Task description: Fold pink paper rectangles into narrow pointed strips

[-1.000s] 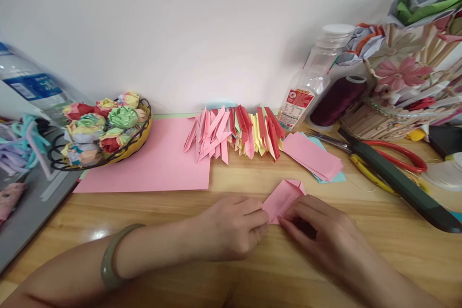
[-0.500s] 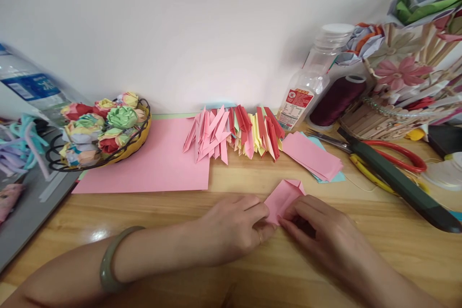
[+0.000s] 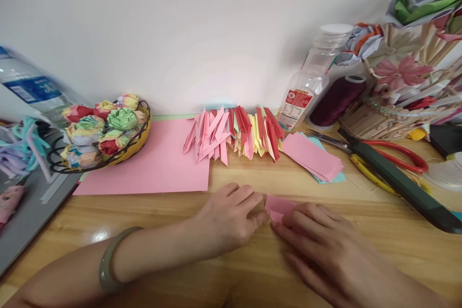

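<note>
A small folded piece of pink paper [image 3: 277, 206] lies low over the wooden table, between my two hands. My left hand [image 3: 231, 216], with a bangle on its wrist, is closed at the paper's left edge, thumb and finger at the corner. On the other side my right hand [image 3: 321, 240] covers the paper's right part, its thumb and bent fingers holding it from the near side. Behind the hands stands a row of folded paper strips [image 3: 234, 132] in pink, red and yellow. Right of that row rests a stack of pink paper slips [image 3: 313, 156] over light blue ones.
A large pink sheet [image 3: 173, 163] lies left, partly under a basket [image 3: 142, 142] of paper flowers. To the right are dark-handled scissors [image 3: 397, 178], red-handled pliers [image 3: 400, 154], a clear bottle [image 3: 299, 89] and a maroon thread spool [image 3: 337, 101]. The wall [image 3: 216, 33] closes off the back.
The pink paper has been turned or folded into a flatter shape, its pointed top now gone from view. My right hand has spread lower and further over it; my left hand has shifted slightly left.
</note>
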`<move>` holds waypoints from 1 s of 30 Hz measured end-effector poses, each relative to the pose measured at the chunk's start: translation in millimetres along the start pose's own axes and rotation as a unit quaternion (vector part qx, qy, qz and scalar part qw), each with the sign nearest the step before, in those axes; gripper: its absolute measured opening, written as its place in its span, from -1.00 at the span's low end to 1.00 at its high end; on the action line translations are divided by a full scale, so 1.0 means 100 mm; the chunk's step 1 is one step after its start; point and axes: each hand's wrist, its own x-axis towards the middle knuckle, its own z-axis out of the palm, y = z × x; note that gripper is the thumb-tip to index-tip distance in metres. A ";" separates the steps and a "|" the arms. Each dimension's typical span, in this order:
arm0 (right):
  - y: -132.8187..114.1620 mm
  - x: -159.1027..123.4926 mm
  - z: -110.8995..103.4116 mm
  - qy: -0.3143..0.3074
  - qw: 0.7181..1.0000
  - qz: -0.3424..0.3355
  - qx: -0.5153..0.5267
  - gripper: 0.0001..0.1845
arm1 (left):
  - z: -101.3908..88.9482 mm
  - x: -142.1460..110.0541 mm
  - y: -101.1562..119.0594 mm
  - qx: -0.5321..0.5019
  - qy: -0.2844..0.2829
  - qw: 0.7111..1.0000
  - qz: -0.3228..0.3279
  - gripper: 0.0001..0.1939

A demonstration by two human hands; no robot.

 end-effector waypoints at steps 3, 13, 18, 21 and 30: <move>-0.04 0.01 -0.02 -0.006 1.000 0.027 -0.003 -0.59 | 0.00 -0.01 0.02 -0.009 -0.009 1.000 0.017 -0.85; 0.08 0.04 -0.05 0.132 0.969 0.165 0.131 -0.77 | -0.08 0.03 -0.05 -0.035 -0.055 0.994 0.085 -0.82; 0.11 0.03 0.09 0.101 0.956 0.257 0.100 -0.73 | -0.12 0.05 -0.06 -0.032 -0.070 0.990 0.121 -0.77; 0.07 0.05 0.12 0.078 0.951 0.286 0.086 -0.74 | -0.11 0.05 -0.03 -0.007 -0.083 0.989 0.120 -0.77; 0.07 0.05 0.15 0.119 0.947 0.277 0.113 -0.91 | -0.09 0.00 0.06 -0.003 -0.075 0.990 0.118 -0.71</move>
